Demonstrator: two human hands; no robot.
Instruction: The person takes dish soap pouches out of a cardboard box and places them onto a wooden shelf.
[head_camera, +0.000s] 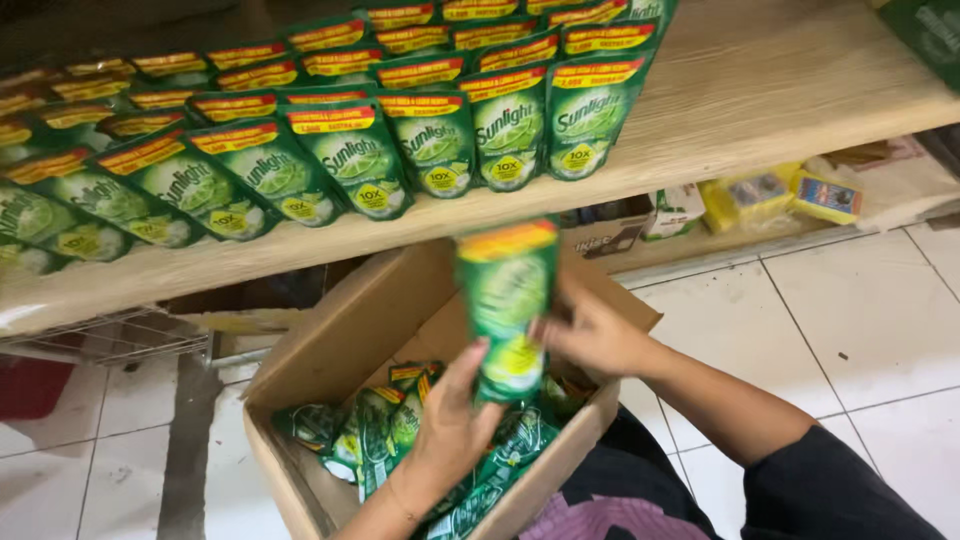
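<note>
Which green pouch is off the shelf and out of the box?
The green pouch held upright by both hands, left hand and right hand, above the cardboard box.

A pale wooden shelf (760, 90) runs across the upper half of the frame, its front edge slanting down toward the left. Beneath it, at upper right, a lower shelf (700, 245) lies in shadow. The floor (860, 320) at right and lower left is laid with white square tiles and dark grout lines. A wire rack (110, 335) sits at middle left, above something red (30, 385). Light is even and soft.
</note>
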